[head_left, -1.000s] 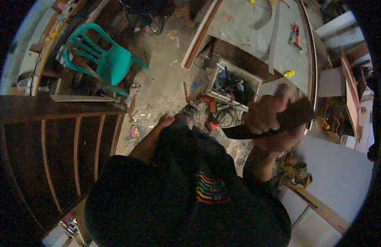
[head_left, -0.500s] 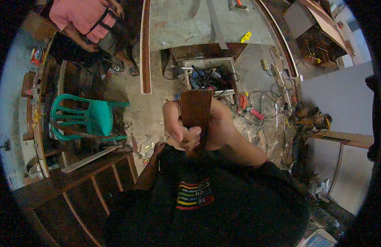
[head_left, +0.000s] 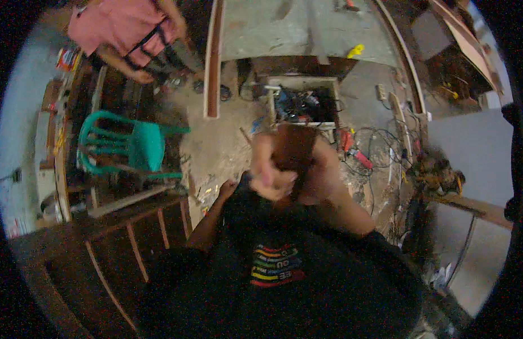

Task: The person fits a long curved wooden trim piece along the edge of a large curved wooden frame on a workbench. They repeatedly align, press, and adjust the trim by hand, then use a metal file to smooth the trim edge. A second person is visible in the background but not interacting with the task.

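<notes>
A short, flat piece of brown wood [head_left: 293, 148] stands out in front of my chest, its squared end uppermost. My right hand [head_left: 318, 172] is closed around it. Blurred, curled fingers show on the wood's left side and lower front, and the palm is on its right. The lower part of the wood is hidden by these fingers. Lower and further from the camera, my left arm reaches past my dark clothing. My left hand [head_left: 229, 185] looks small and dim at its end, and its fingers cannot be made out.
A drawer of tools [head_left: 306, 101] lies beyond the wood. Red power tools [head_left: 360, 158] and tangled cables are on the floor to the right. A green plastic chair [head_left: 143, 144] stands left. Another person in a pink shirt [head_left: 117, 31] is at far left, beside a long wooden strip [head_left: 214, 62].
The whole scene has shifted right in view, with more blur. The wood remains in my right hand, its top now tilted. The person in pink has changed arm position.
</notes>
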The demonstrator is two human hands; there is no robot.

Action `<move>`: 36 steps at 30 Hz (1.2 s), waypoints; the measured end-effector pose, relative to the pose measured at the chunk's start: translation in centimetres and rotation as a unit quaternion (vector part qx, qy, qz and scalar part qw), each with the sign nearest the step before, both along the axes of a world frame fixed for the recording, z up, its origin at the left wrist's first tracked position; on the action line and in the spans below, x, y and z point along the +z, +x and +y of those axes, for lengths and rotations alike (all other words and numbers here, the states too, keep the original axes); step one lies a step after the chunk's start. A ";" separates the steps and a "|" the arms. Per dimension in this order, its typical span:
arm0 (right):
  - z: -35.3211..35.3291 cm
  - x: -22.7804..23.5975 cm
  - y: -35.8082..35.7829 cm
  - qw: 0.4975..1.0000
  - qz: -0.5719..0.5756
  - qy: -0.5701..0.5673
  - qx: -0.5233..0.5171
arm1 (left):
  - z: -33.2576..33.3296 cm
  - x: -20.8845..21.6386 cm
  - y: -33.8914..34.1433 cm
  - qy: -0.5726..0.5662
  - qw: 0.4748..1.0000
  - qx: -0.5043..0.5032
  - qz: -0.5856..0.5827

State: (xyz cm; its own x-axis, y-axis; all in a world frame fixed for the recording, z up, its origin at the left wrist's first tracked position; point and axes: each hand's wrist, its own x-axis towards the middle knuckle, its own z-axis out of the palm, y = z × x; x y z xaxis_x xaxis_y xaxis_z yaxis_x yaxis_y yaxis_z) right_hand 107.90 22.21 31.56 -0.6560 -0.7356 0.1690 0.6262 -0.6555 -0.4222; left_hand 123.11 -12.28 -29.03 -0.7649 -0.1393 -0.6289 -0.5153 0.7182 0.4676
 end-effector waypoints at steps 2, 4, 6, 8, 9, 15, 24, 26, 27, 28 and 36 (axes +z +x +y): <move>0.6 -1.6 -0.1 0.998 0.004 0.054 -0.040 | -0.4 0.4 1.3 0.039 0.998 0.022 0.050; 1.6 -4.2 -0.4 0.979 0.036 0.182 -0.079 | 0.0 1.7 2.0 0.080 0.990 0.034 0.110; 3.1 -8.4 -1.1 0.931 0.105 0.337 -0.090 | 1.2 3.6 1.9 0.162 0.981 0.107 0.016; 4.3 -15.6 -1.5 0.854 0.155 0.476 -0.142 | 2.8 6.5 1.8 0.157 0.980 0.122 0.013; 4.5 -20.6 -1.1 0.809 0.156 0.536 -0.184 | 3.4 7.8 1.2 0.245 0.961 0.119 -0.041; 21.3 -52.5 14.7 0.640 0.034 0.762 -0.092 | 10.0 12.0 2.7 0.263 0.936 0.166 -0.164; 30.5 -52.7 38.7 0.470 -0.257 0.842 -0.057 | 18.5 13.9 -0.6 -0.011 0.960 -0.007 -0.281; 28.1 -51.6 38.3 0.459 -0.263 0.847 -0.051 | 19.0 13.5 -2.1 0.031 0.956 0.031 -0.289; 27.3 -51.5 37.8 0.463 -0.265 0.844 -0.046 | 19.7 13.5 -2.7 0.032 0.953 0.033 -0.300; 26.5 -51.4 37.4 0.463 -0.262 0.846 -0.043 | 19.8 13.3 -3.2 0.034 0.951 0.035 -0.304; 25.1 -50.7 35.7 0.458 -0.237 0.857 -0.007 | 20.4 12.8 -4.3 0.020 0.961 0.021 -0.274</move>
State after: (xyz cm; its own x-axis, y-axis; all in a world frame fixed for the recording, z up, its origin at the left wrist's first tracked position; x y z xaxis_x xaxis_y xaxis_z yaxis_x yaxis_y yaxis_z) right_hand 143.60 47.31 -19.10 -0.3271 0.4827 -0.8124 0.9142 0.3795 -0.1426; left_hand 118.81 8.09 -16.20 -0.3110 -0.1301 -0.9415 -0.7201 0.6788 0.1441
